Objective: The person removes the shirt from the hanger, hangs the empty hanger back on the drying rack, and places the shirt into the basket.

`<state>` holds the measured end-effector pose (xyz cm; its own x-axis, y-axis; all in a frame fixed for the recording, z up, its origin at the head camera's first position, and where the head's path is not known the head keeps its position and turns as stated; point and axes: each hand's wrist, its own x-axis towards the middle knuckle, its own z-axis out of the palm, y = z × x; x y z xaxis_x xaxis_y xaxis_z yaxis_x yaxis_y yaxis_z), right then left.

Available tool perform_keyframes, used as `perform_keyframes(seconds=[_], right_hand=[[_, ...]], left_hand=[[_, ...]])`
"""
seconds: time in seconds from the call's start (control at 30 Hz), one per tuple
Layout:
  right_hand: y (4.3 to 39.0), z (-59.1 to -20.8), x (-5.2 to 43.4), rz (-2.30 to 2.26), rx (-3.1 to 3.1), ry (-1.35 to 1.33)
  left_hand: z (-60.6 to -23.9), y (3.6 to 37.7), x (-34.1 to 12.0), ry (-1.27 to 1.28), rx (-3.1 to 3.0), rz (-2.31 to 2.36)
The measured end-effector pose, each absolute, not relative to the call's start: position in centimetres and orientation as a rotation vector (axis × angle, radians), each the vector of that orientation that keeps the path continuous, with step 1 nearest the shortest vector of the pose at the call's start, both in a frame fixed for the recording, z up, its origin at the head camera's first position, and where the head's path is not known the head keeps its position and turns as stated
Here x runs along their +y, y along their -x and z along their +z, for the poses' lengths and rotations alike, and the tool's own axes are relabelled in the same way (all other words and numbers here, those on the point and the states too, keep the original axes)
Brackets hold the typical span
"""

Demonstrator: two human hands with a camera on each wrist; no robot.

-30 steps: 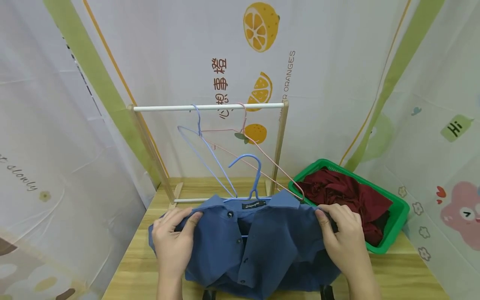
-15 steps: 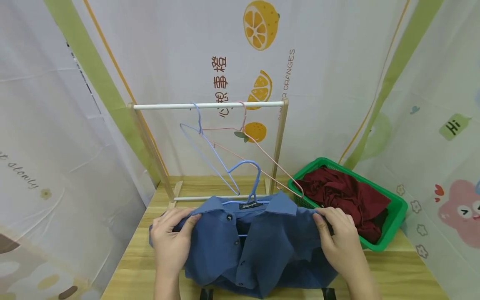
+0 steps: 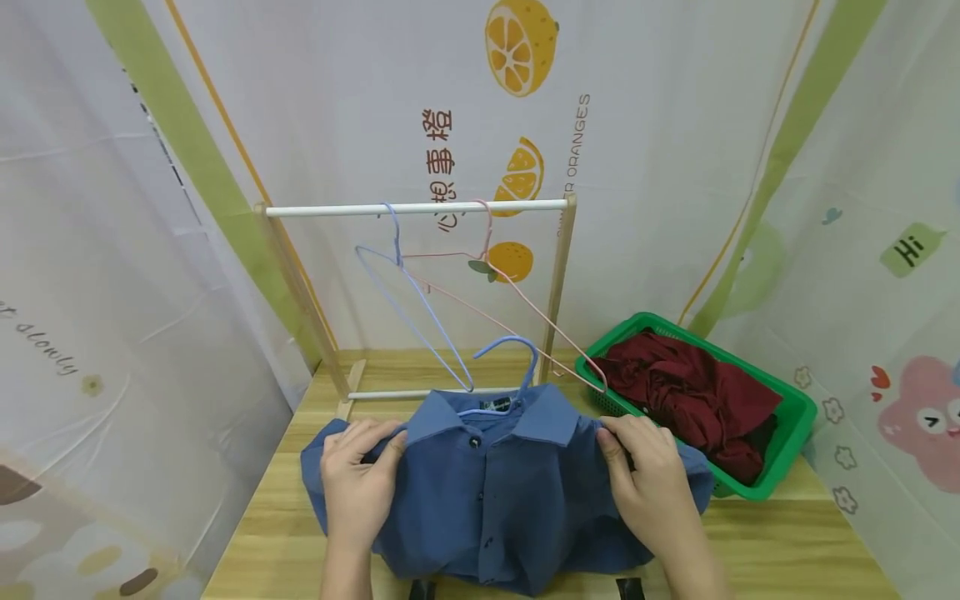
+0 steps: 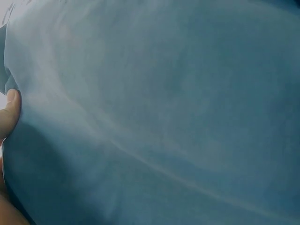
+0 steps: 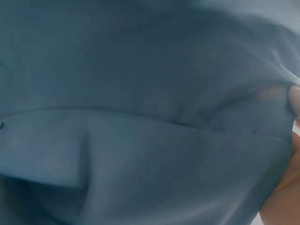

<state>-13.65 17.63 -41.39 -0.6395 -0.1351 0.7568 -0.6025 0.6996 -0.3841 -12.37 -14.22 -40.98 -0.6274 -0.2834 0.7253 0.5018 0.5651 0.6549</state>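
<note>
The blue shirt (image 3: 495, 492) lies on the wooden table (image 3: 787, 550), threaded on a light blue hanger (image 3: 510, 367). My left hand (image 3: 360, 483) pinches its left shoulder and my right hand (image 3: 645, 483) its right, fingers curled into cloth. It looks soft, light and floppy, best held at the shoulder seams. Behind the shirt stands the rack (image 3: 420, 210); to its right, the green basket (image 3: 795, 417). Wrist views are probably just fabric.
</note>
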Motion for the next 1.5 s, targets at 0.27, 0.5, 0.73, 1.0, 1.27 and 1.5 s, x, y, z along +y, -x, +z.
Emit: perform_keyframes(seconds=[0.27,0.5,0.73,1.0,1.27,1.5], right_hand=[[13.3,-41.0,15.9,0.845,-2.188,-0.617],[12.8,-40.4,16.5,1.084,-2.141,-0.736],[13.2,-39.2,18.7,0.892,-2.248,-0.523],[13.2,-38.8,20.5,0.867,-2.444,-0.155],[13.5,-40.0,20.4,0.857,-2.398,-0.199],[13.3,-40.8,18.3,0.842,-2.296,-0.306]], left_hand=[[-41.3,12.5,-13.9,0.174,-1.956,-1.14],[-41.4,12.6,-14.1,0.2,-1.921,-1.148],[-41.2,12.5,-14.5,0.236,-1.88,-1.171],[-40.4,12.1,-14.8,0.249,-1.812,-1.226],[-40.2,11.7,-14.6,0.228,-1.829,-1.225],[-40.6,11.7,-14.0,0.24,-1.857,-1.214]])
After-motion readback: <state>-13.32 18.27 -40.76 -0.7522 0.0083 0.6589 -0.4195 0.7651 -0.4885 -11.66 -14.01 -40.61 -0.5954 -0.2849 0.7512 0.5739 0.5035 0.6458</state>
